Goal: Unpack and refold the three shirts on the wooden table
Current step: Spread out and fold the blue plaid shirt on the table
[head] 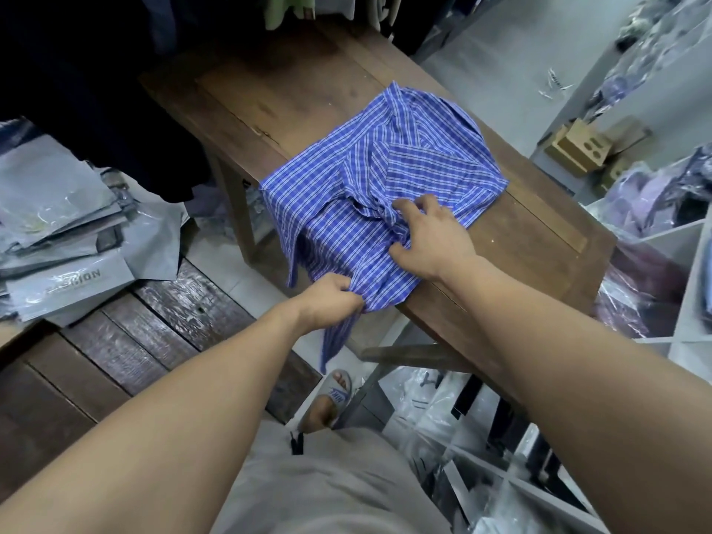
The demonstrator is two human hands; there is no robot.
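The shirt [385, 167], blue plaid and loosely half-folded, lies on the table [289, 90]. Its long axis runs from the fingers away to the collar at the far end, and its near end spills over the table's edge.

The left hand [327, 298] has its fingers [348, 291] curled tight round the hem at that overhanging corner, with a strip of cloth dangling below them. Just beyond and to the right, the right hand [431, 240] has its fingers [406, 205] hooked into a bunch of fabric in the shirt's lower middle, the thumb pinching from the near side.

Both hands hold the near end, so nearly all the cloth lies beyond the fingers. The right hand is nearer the shirt's body, the left nearer the hem. This looks like opening out or straightening before the refold. A pull toward the person, along that axis, would probably drag the whole shirt off the edge rather than flatten it. Only this one shirt shows on the table.
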